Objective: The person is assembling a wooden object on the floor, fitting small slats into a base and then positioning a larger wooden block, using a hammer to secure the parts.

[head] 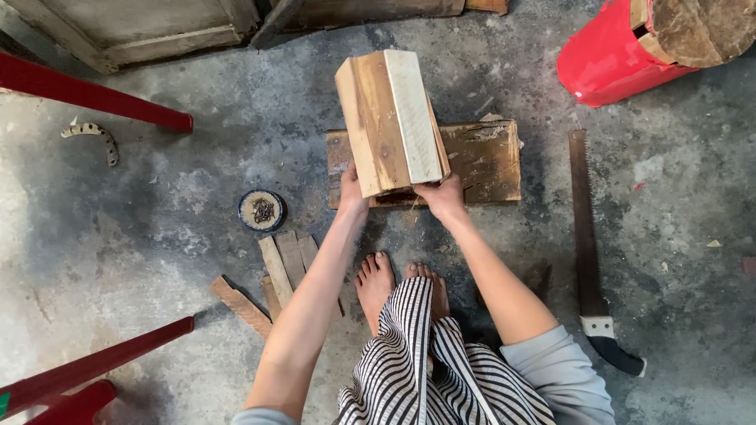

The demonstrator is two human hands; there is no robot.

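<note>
Bare feet (398,287) nearest us; then our left hand (352,191) and right hand (442,197) each clamped on the bottom corners of the wooden box (391,122), propping it upright on the flat board (480,161); looks like positioning, so steadiness matters; beyond, stained concrete floor (197,197), handsaw (589,252) right, nail dish (261,210) left, red bucket (610,59) farthest.

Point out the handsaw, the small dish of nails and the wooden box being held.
handsaw (583,220), head view, mid blade.
dish of nails (262,210), head view, centre.
wooden box (391,118), head view, upper face.
</note>
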